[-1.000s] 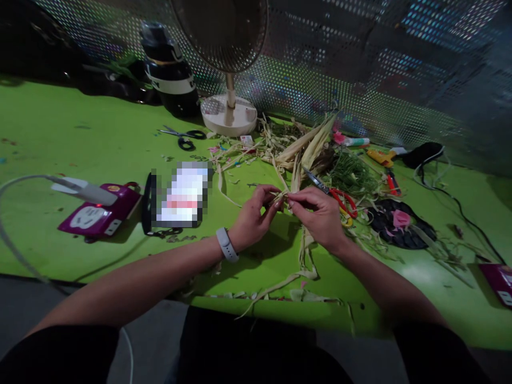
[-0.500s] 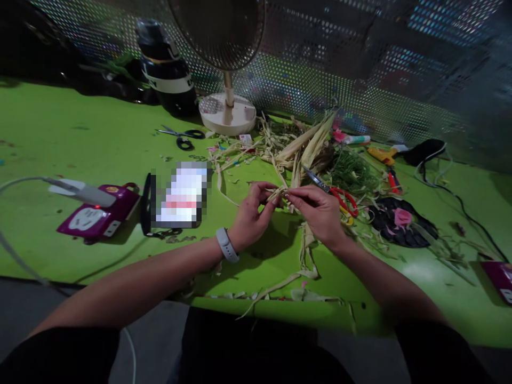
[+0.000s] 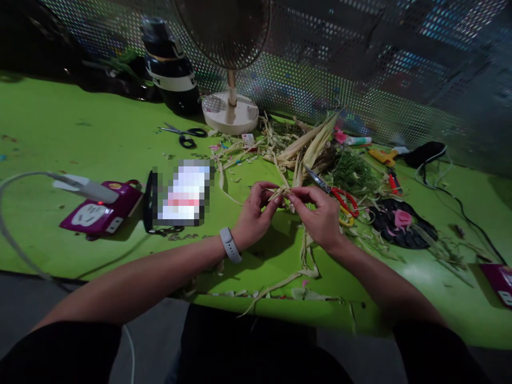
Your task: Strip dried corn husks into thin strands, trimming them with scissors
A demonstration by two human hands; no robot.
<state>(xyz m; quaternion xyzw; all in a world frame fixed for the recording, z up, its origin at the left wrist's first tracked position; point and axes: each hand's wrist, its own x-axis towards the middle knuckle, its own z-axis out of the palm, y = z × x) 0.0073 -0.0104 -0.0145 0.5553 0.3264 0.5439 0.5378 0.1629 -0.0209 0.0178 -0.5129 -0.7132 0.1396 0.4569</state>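
Between my fingertips is a small plaited piece of pale corn husk (image 3: 282, 192). My left hand (image 3: 258, 210), with a light band on its wrist, pinches the piece from the left. From the right, my right hand (image 3: 320, 216) grips it between thumb and fingers. Long husk strips (image 3: 304, 256) trail below onto the green table. Close behind my right hand lie red-handled scissors (image 3: 344, 200), blades towards the upper left. A heap of dry corn husks (image 3: 308, 144) sits just beyond both hands.
A lit phone (image 3: 186, 192) stands left of my hands, beside a purple power strip (image 3: 102, 208). Black scissors (image 3: 188, 133), a fan (image 3: 230, 114) and a dark bottle (image 3: 172, 80) are behind. On the right are a black tray (image 3: 404, 232) with a pink flower and a yellow glue gun (image 3: 382, 156).
Both hands stay in nearly the same place on the husk piece, with only slight finger shifts. The whole view has moved a little, so background things appear slightly further right.
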